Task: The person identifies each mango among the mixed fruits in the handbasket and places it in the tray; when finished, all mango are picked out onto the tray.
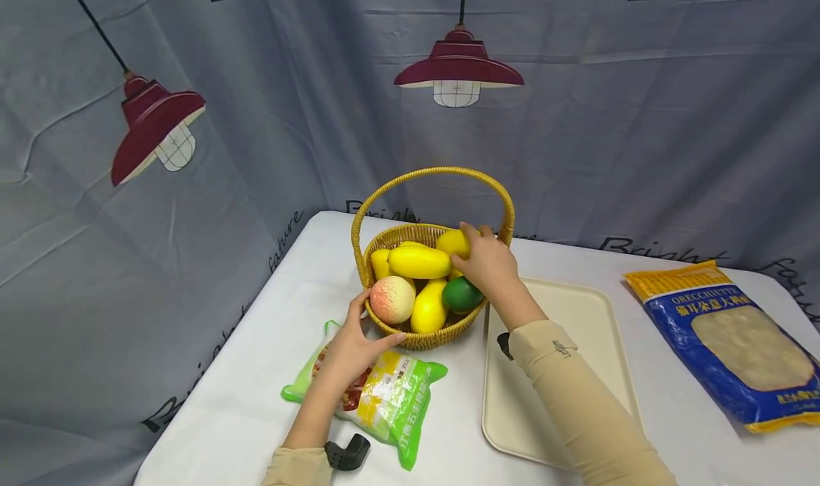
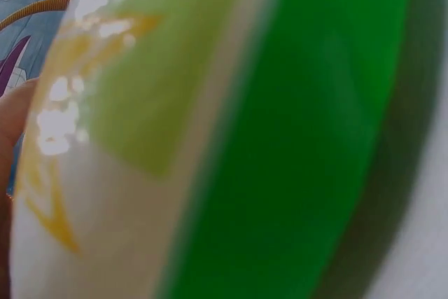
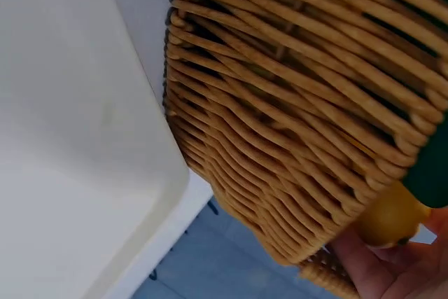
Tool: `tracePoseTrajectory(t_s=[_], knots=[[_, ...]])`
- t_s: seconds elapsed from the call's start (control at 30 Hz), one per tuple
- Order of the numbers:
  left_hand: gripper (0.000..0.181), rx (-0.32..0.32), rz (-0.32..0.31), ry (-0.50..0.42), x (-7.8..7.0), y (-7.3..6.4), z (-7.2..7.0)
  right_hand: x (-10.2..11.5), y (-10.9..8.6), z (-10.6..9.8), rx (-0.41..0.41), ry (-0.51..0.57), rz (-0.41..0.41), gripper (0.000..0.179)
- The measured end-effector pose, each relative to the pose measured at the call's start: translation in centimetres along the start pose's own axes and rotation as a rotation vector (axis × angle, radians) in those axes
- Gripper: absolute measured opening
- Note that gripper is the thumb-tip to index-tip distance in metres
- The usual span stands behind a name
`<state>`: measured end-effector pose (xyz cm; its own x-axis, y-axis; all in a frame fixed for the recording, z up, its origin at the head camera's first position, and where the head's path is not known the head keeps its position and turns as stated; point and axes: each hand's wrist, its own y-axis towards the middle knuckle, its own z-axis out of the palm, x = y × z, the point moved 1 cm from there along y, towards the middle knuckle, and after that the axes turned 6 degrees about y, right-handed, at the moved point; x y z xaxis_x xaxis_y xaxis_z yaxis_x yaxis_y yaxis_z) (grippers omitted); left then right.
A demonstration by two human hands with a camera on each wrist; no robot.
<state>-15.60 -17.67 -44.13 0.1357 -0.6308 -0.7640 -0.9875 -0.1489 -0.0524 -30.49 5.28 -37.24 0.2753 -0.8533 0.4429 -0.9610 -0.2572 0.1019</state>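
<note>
A wicker basket [image 1: 423,340] with a tall arched handle holds toy fruit. My left hand [image 1: 352,349] holds its front left rim, thumb along the front and fingertips beside the peach [image 1: 392,299]. At the back right of the basket, my right hand [image 1: 492,264] grips a rounded yellow fruit [image 1: 452,243]; its dark stem end shows in the right wrist view. A long yellow fruit [image 1: 419,262], another yellow fruit [image 1: 429,308] and a dark green fruit [image 1: 461,295] lie close by. Under my left forearm is a green and white food bag [image 1: 384,393], which fills most of the left wrist view.
A beige tray [image 1: 532,415] lies right of the basket, partly under my right forearm. Farther right is a blue and yellow orecchiette bag [image 1: 724,344]. The white tablecloth [image 1: 256,379] reaches back to a grey curtain [image 1: 576,137] printed with lamps.
</note>
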Motion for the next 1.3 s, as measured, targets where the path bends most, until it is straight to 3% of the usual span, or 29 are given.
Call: tracePoseTrajectory(t_s=[0.8,1.03,1.3], knots=[[0.104,-0.022,0.017,-0.002,0.0,-0.1,0.2,-0.4,-0.4,0.5,-0.127,0.164,-0.02,0.059],[0.103,-0.016,0.021,-0.003,0.0,-0.2,0.4,-0.2,-2.5,-0.7,-0.208,0.207,-0.05,0.06],[0.101,-0.03,0.029,0.023,0.2,-0.2,0.4,-0.6,-7.2,-3.0,-0.339,0.271,-0.113,0.067]])
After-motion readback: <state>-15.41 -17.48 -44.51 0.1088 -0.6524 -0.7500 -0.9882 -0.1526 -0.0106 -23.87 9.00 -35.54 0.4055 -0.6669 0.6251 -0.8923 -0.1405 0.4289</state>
